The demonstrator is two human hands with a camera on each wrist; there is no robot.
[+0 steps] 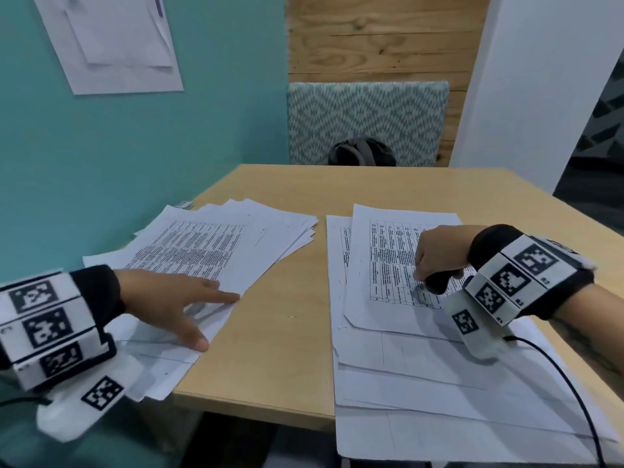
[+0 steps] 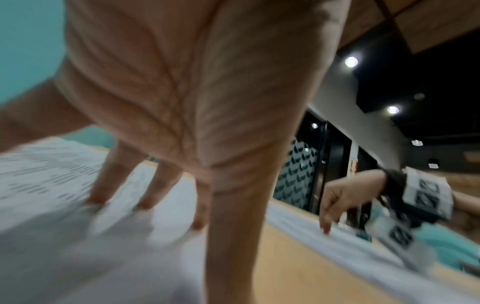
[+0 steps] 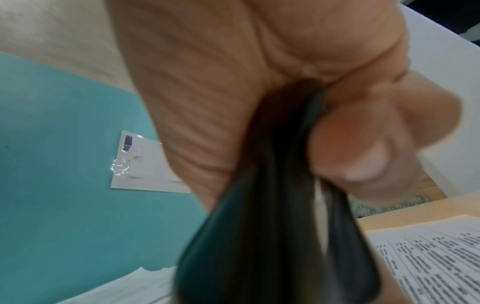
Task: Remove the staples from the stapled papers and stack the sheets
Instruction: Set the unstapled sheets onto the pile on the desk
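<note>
My left hand (image 1: 169,295) lay flat, fingers straight and spread, pressing on the loose pile (image 1: 216,244) along the desk's (image 1: 287,349) left edge. My right hand (image 1: 439,255) was curled around a dark tool (image 1: 439,282), which I took for the staple remover, its tip low over the printed sheet (image 1: 398,265) topping the pile at the desk's right edge and front right corner. I could not tell whether the tip touched the paper. A small staple (image 1: 342,327) seemed to lie at that pile's left margin, too small to be sure. I judged this a pause between sets: one sheet laid down, the next stapled set yet to be found. The next move called for locating a staple and working the tool's tip under it.
</note>
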